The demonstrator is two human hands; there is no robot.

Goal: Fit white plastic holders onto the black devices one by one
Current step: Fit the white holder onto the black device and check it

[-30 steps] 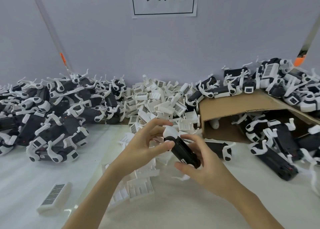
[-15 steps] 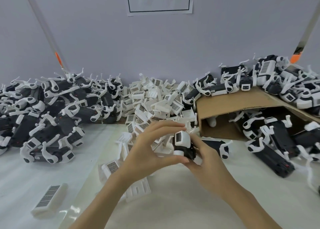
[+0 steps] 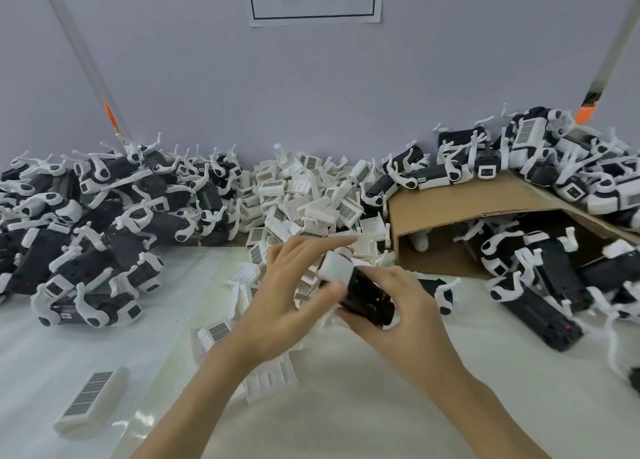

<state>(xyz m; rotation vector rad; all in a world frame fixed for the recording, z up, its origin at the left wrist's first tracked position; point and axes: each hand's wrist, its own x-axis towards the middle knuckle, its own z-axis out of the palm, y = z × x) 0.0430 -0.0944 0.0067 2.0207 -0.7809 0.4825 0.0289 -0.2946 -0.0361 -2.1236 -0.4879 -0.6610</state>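
- Held above the middle of the counter [image 3: 346, 424], between both hands: one black device [image 3: 369, 301], with a white holder [image 3: 337, 269] on its far-left end.
- Long axis of the black device: slanted, running from far-left at the capped end down to near-right at the bare end.
- Left hand [image 3: 291, 292]: fingers curled round the white holder, thumb against its near side, index finger stretched over the top toward the right.
- Right hand [image 3: 398, 306]: wrapped round the near-right part of the black device, cradling it from below and from the right.
- Seating of the white holder: appears pushed on over the end, though whether fully clicked home cannot be told, the joint being partly hidden by the left thumb and blurred.
- Likely next move: a squeeze along that slanted axis, left hand driving toward near-right, right hand bracing toward far-left.
- Closer to the white holder: the left hand, already on it; closer to the bare end: the right.
- Supply of loose holders [image 3: 311, 198]: heaped just beyond the hands, toward the far wall.
- Finished units [image 3: 104, 223]: piled at far left, well apart from the hands.
- More black units: around and under the cardboard flap [image 3: 450, 209] at right.
- Probable drop-off for the unit in hand: one of those side piles, a guess only.
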